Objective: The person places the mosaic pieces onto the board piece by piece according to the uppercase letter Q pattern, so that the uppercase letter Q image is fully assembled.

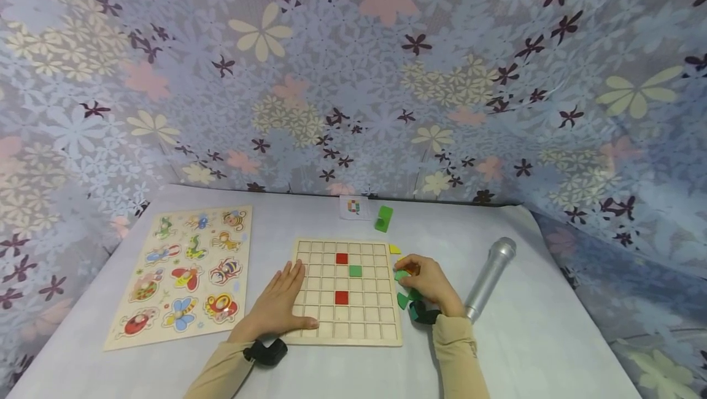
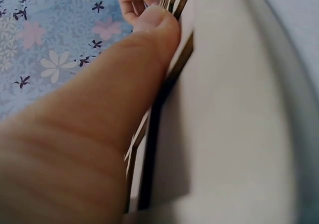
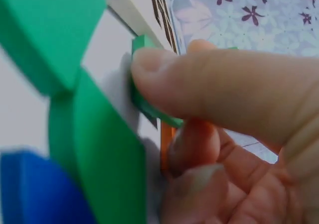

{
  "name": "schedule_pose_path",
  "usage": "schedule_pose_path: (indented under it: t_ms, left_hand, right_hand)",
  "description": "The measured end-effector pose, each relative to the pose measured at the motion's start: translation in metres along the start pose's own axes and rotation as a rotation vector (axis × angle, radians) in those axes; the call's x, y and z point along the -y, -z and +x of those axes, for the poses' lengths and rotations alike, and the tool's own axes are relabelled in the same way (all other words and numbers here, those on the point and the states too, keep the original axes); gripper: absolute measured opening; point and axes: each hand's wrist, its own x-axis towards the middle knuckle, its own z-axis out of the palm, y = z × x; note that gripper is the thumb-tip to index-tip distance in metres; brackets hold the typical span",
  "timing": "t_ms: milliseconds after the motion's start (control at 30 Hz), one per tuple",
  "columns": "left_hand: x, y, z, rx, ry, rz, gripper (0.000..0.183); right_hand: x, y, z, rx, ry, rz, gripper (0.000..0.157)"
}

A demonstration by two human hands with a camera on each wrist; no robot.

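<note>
One green piece (image 1: pixel 402 275) sits pinched in the grip of the right hand (image 1: pixel 428 277), just beyond the right edge of the board (image 1: pixel 353 342), about midway along that side. From where I stand, the relation that matters is this sideways one: the board lies directly to the left of the grip, so a short leftward move over the rim would, I judge, bring the piece above the cells. In the right wrist view the thumb (image 3: pixel 154 72) covers much of the piece, which looks tilted, and I can't tell which way its long axis runs, nor whether it is clear of the table (image 1: pixel 525 350). The right hand is plainly the nearer one. The left hand (image 1: pixel 282 298) is across on the far side of the board, fingers straight and spread over its left edge, thumb out on the near cells, gripping nothing. Between the hands, two red squares (image 1: pixel 342 298) share a column, and a green square (image 1: pixel 355 271) sits one column closer to the right hand, diagonal to the upper red. More loose pieces lie close below the grip, two green ones (image 3: pixel 107 149) and a blue one (image 3: pixel 40 184) among them, so its fingers could easily brush a neighbour.
</note>
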Motion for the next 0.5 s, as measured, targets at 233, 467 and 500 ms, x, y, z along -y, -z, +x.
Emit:
schedule_pose_path:
  t_ms: [233,467,500]
  left_hand:
    - [0.0006,0.0008,0.0015,-0.006,-0.003,0.009,0.120]
    - [0.0007,-0.0007,-0.0006,-0.012,-0.001,-0.001,0.120]
    - [0.0008,-0.0007,-0.0007,-0.012,0.001,-0.001,0.120]
  right_hand:
    - [0.0071,-0.0047,0.0048,-0.061,-0.002,-0.022,0.016]
    - [0.0092,-0.0089,0.0062,-0.175,-0.058,0.237,0.010]
    - [0.0109,-0.0100,0.0061,-0.169,-0.038,0.271,0.010]
